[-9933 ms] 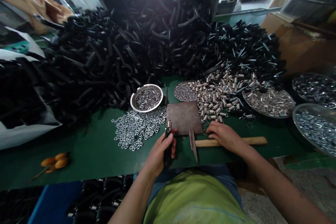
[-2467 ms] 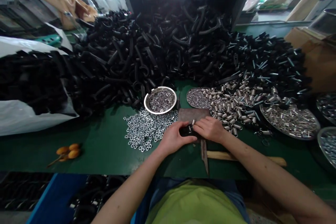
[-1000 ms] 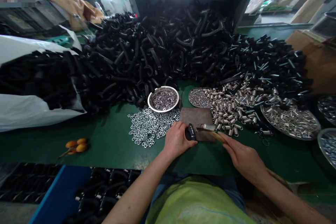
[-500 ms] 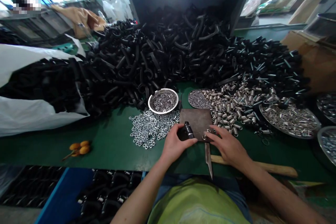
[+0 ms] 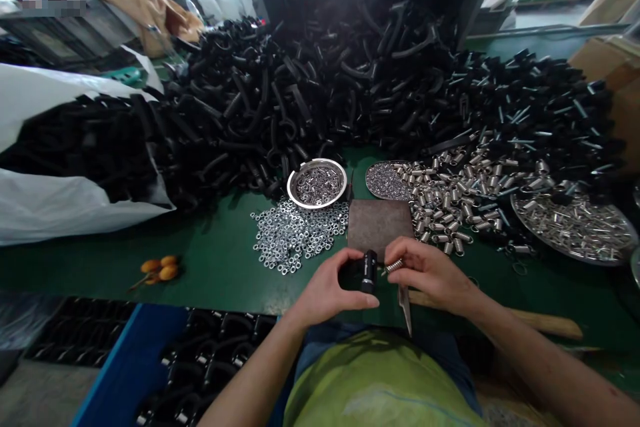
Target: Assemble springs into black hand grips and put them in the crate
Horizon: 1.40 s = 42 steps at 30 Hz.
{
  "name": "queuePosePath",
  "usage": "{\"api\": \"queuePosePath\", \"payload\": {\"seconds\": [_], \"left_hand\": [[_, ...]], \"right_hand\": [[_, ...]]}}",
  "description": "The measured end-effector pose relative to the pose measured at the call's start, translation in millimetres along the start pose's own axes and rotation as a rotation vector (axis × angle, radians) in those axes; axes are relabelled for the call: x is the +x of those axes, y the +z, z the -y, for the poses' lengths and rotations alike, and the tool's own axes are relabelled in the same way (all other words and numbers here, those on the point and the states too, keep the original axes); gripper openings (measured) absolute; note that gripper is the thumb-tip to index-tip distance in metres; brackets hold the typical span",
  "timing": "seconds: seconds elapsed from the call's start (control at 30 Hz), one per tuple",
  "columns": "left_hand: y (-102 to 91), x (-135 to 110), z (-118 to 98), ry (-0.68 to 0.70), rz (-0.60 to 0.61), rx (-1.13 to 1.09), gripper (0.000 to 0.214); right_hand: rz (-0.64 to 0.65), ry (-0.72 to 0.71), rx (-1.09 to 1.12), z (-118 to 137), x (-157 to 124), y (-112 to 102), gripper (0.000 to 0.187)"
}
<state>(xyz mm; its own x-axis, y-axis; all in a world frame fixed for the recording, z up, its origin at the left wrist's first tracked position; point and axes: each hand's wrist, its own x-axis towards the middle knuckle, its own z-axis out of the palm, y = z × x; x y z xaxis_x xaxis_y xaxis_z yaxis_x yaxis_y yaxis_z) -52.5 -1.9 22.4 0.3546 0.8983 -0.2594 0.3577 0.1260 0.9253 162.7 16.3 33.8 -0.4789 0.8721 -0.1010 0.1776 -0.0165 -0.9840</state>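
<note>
My left hand (image 5: 327,287) is closed round a short black handle piece (image 5: 367,269), its metal-ringed end pointing right. My right hand (image 5: 433,272) pinches a small silver spring (image 5: 393,265) just beside that end. Both hands hover over the near edge of a brown metal plate (image 5: 379,223) on the green table (image 5: 215,273). A hammer with a wooden handle (image 5: 543,323) lies under my right forearm, its metal head (image 5: 405,307) pointing toward me.
A huge heap of black curved handles (image 5: 300,87) fills the back. Loose nuts (image 5: 295,237), a steel bowl (image 5: 317,183), scattered springs (image 5: 450,207) and trays of small metal parts (image 5: 575,227) surround the plate. Orange fruits (image 5: 160,267) lie left; a blue crate (image 5: 150,373) stands below.
My right hand put the hammer down, picked a spring off the plate and brought it to the black piece. Both hands have lifted toward me.
</note>
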Motion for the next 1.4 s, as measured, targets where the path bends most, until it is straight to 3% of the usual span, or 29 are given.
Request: {"api": "queuePosePath", "payload": {"seconds": [0.13, 0.4, 0.5, 0.6, 0.67, 0.77, 0.87, 0.97, 1.03, 1.1, 1.17, 1.23, 1.3, 1.4], "left_hand": [[-1.2, 0, -7, 0.061, -0.002, 0.102, 0.062], [-4.4, 0, -11, 0.205, 0.014, 0.242, 0.062], [-1.2, 0, -12, 0.205, -0.026, 0.247, 0.062], [11.5, 3, -14, 0.138, -0.221, 0.192, 0.06], [22.5, 9, -16, 0.086, -0.376, 0.118, 0.058], [34.5, 16, -18, 0.055, -0.503, 0.047, 0.055], [30.4, 20, -19, 0.179, -0.387, 0.127, 0.046], [-4.9, 29, -19, 0.338, -0.266, 0.344, 0.028], [-49.5, 41, -13, 0.327, -0.384, 0.583, 0.024], [-104.5, 58, -3, 0.203, -0.576, 0.811, 0.035], [-157.9, 74, 12, 0.114, -0.664, 0.902, 0.038], [-198.2, 85, 27, 0.054, -0.677, 0.973, 0.035], [-221.2, 92, 39, 0.047, -0.656, 1.004, 0.032], [-234.2, 92, 49, 0.086, -0.635, 1.002, 0.025]], "right_hand": [[0.005, 0.171, 0.121, 4, 4, 4, 0.017], [-0.002, 0.275, 0.085, 10, 13, 3, 0.015], [-0.124, 0.215, 0.006, 4, 12, 7, 0.017], [-0.426, 0.059, -0.139, -4, 11, 17, 0.02], [-0.571, 0.0, -0.092, -10, 12, 27, 0.022], [-0.535, -0.047, 0.001, -16, 15, 38, 0.035], [-0.509, -0.078, -0.192, -16, 20, 37, 0.037], [-0.494, 0.012, -0.385, -16, 23, 21, 0.029], [-0.406, 0.064, -0.485, -19, 24, 8, 0.029], [-0.345, 0.07, -0.57, -25, 24, -2, 0.03], [-0.324, 0.061, -0.62, -31, 24, -6, 0.029], [-0.307, 0.084, -0.635, -36, 24, -6, 0.029], [-0.288, 0.106, -0.62, -38, 25, -4, 0.03], [-0.28, 0.123, -0.575, -36, 24, -3, 0.031]]}}
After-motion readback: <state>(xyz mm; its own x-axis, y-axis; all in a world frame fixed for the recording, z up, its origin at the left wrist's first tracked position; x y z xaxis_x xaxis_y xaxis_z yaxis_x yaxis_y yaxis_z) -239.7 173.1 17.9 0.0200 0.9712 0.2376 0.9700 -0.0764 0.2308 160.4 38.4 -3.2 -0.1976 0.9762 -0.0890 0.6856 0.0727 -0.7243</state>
